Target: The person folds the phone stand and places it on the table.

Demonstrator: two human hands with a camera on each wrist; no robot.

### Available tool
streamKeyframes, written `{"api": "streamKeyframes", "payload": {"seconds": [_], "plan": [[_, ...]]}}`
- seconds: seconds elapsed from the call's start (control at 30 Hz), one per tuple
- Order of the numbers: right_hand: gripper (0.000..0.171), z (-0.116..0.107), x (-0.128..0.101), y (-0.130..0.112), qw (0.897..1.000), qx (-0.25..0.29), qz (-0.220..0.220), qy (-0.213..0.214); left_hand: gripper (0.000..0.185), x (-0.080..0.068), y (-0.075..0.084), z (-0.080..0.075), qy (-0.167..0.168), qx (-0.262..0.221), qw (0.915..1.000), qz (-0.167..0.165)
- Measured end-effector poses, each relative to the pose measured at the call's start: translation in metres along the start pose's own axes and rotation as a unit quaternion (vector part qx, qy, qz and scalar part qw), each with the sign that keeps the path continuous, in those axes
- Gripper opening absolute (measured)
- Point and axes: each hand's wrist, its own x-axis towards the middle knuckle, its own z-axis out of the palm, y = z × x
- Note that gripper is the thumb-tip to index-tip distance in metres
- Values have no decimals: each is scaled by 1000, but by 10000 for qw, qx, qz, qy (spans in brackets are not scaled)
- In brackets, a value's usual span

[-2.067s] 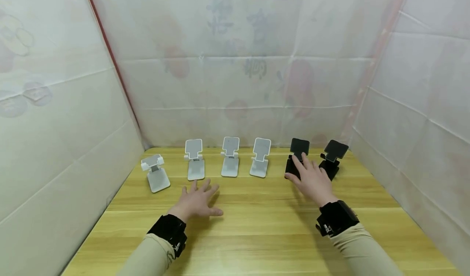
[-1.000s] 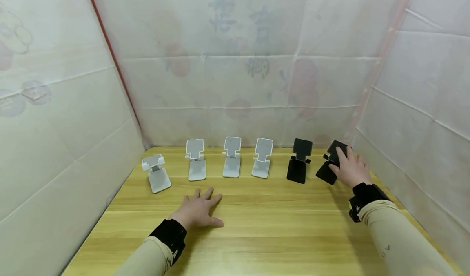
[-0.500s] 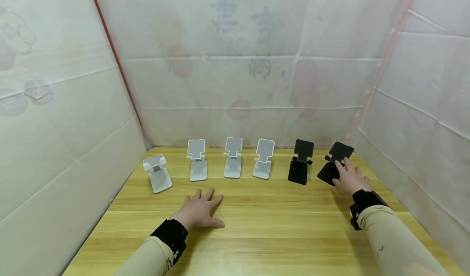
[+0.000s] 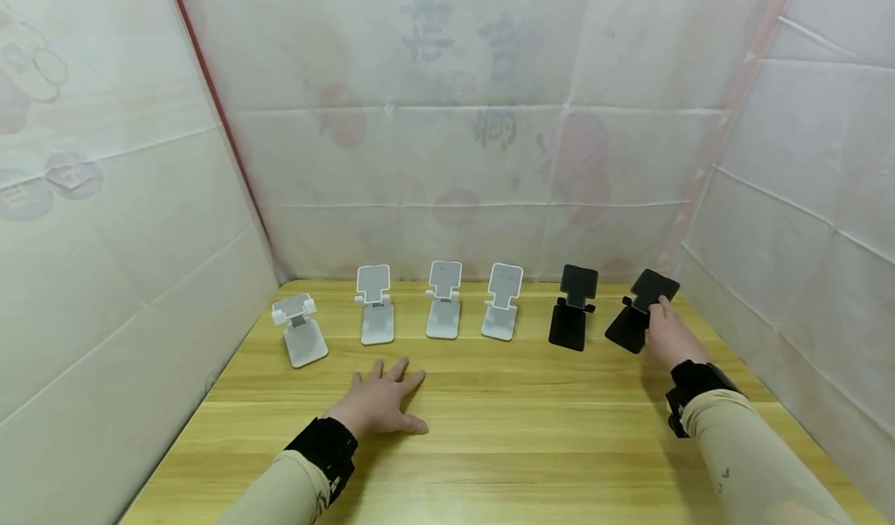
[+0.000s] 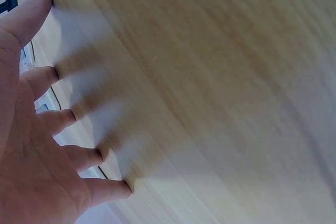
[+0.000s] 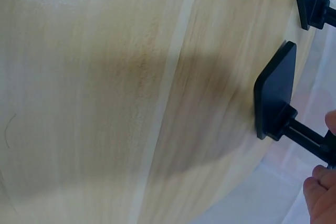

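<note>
Of two black phone stands at the back right, the outer phone stand (image 4: pixel 627 331) has my right hand (image 4: pixel 674 342) at its right side. Up close in the right wrist view, thumb and fingers (image 6: pixel 321 190) close round the joint above the stand's base (image 6: pixel 274 90); part of the grip lies past the frame edge. The inner black phone stand (image 4: pixel 568 328) stands apart to the left. My left hand (image 4: pixel 377 405) is spread out, its fingertips (image 5: pixel 126 188) resting on the wooden table, in front of a white phone stand (image 4: pixel 378 325).
More white phone stands stand in the same row: a folded-down one (image 4: pixel 305 345) at far left, one in the middle (image 4: pixel 444 319), another (image 4: pixel 499 323) right of it. Printed white sheeting (image 4: pixel 447 160) encloses the wooden table (image 4: pixel 489 447) behind and on both sides.
My right hand has moved from the inner black stand to the outer one, then round to its right side. The outer stand's upper plate has shifted slightly right. My left hand stays almost still.
</note>
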Motion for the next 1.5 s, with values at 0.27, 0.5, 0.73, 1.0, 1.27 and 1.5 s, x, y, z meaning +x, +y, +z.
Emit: {"api": "streamKeyframes", "payload": {"seconds": [0.27, 0.5, 0.73, 1.0, 1.27, 1.5], "plan": [[21, -4, 2, 0, 9996, 279, -13, 85, 93, 2, -2, 1, 6, 14, 10000, 13], [15, -8, 1, -2, 9996, 154, 92, 195, 94, 5, -3, 6, -11, 56, 10000, 17], [12, -10, 0, -4, 9993, 194, 63, 309, 95, 5, -4, 4, -1, 53, 10000, 24], [12, -15, -3, -5, 9994, 165, -172, 237, 95, 2, -2, 2, -68, -7, 10000, 12], [7, -16, -10, -4, 9983, 200, -435, 335, 94, 1, 0, 0, -75, -47, 10000, -24], [4, -16, -19, -5, 9967, 105, -604, 530, 95, 2, 0, 2, -90, -22, 10000, -19]]}}
